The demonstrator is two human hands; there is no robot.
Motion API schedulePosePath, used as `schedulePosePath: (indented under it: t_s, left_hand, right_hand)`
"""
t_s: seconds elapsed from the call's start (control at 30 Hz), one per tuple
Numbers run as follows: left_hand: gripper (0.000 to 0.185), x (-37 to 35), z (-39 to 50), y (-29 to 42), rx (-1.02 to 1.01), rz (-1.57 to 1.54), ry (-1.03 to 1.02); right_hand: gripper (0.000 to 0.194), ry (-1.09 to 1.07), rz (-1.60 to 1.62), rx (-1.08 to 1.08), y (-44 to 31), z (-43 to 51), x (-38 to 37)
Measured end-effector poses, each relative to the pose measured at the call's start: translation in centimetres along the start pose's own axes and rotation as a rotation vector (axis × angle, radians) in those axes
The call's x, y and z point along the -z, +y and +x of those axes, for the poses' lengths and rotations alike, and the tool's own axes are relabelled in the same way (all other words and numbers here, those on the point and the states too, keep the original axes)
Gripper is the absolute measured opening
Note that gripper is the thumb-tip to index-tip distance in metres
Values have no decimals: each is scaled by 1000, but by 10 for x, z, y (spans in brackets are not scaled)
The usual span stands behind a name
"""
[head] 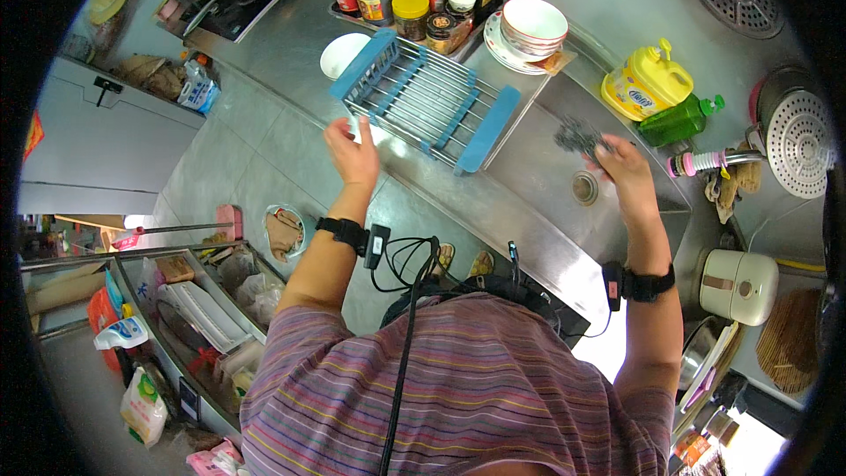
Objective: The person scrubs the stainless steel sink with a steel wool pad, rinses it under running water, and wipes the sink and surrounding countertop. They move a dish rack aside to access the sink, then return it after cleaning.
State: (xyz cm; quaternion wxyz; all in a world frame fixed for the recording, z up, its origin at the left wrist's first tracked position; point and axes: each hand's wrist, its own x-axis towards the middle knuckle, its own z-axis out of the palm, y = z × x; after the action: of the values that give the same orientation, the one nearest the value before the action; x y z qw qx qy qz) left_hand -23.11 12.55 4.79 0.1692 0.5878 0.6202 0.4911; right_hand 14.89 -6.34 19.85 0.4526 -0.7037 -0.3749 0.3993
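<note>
My right hand (621,160) pinches a dark grey scouring pad, probably steel wool (576,135), above the stainless steel sink basin (535,165). The round drain (584,188) shows below it. To the left, a drain rack (429,96) of metal rods with blue plastic ends lies on the steel counter (277,59), its right end by the sink's edge. My left hand (353,151) is at the rack's near left corner, thumb and fingers apart. Whether its fingertips touch the rack cannot be told. A white bowl (342,54) sits partly behind the rack's left end.
Stacked bowls (534,23) rest on plates (497,53) behind the sink. Sauce bottles and jars (410,6) crowd a tray. A yellow detergent jug (644,82) and green bottle (681,120) line the sink's far side, near the faucet (737,158). Black cables (413,304) hang before my body.
</note>
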Motion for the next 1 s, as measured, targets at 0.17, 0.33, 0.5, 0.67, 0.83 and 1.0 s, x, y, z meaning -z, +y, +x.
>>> schedulePosePath:
  t_s: [0.17,0.33,0.5,0.67,0.83,1.0]
  left_hand:
    - [75,2,52,-23,126,165,-9]
    - [92,-5,78,-13,227,229,-232]
    - [92,-19,87,-16,278,265,-267]
    - [78,-26,92,-30,233,215,-304]
    - [66,-23,82,-24,168,76,-321]
    - [65,-31,46,10,15,-36,-316]
  right_hand:
    - [56,-175,92,37,-22,42,-66]
    - [72,34,-252,-94,22,73,-131]
    - [66,-73,-13,-445,68,77,-164]
    - [53,-31,-17,-335,83,78,-183]
    - [36,17,58,-326,93,70,-175]
    - [43,21,53,-381,92,23,-111]
